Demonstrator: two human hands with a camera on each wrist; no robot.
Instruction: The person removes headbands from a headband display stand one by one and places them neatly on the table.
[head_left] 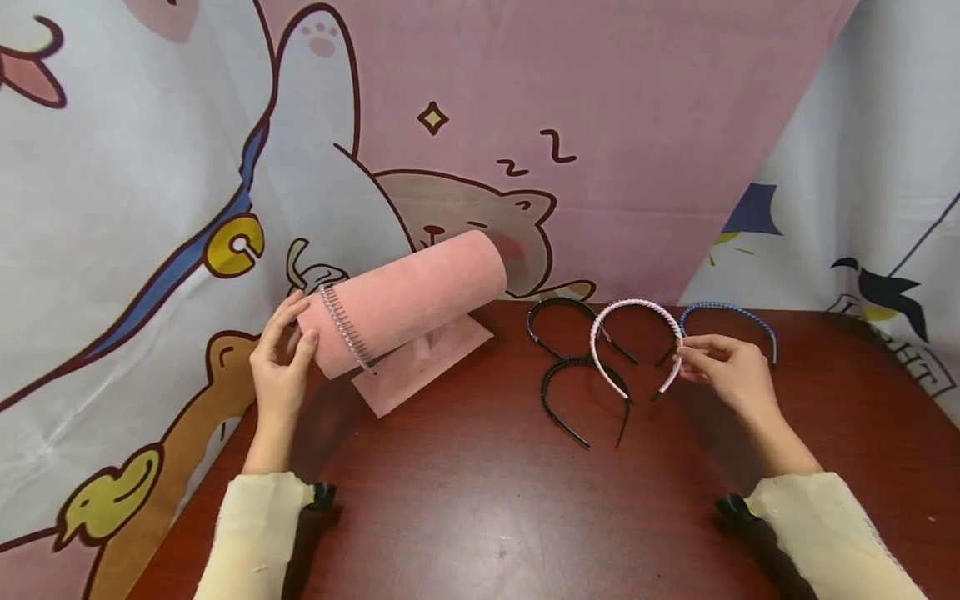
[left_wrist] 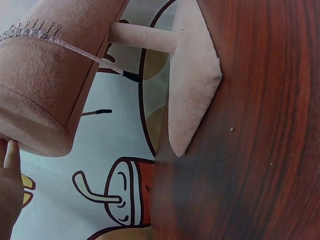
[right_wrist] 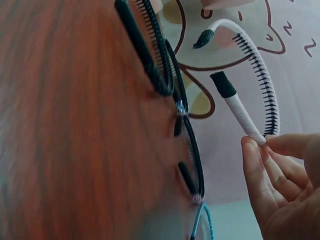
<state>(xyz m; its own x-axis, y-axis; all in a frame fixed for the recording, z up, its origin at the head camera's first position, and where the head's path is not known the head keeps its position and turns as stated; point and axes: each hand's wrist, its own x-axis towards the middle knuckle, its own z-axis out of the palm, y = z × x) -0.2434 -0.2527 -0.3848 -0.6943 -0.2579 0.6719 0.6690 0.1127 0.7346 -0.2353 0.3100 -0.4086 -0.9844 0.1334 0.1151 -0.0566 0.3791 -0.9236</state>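
A pink plush headband stand has a thick horizontal roll on a short post above a flat base. My left hand grips the roll's near left end between thumb and fingers. Close to those fingers, a clear toothed headband goes over the roll, its dark tip hanging below in the left wrist view. My right hand pinches one leg of a pale pink wrapped headband, held up with its arch on top. In the right wrist view, dark teeth line the inside of this headband.
Beyond and below the raised headband, a black headband and another dark one rest on the brown table. A blue headband is at the back right. Printed cartoon cloth hangs behind the table.
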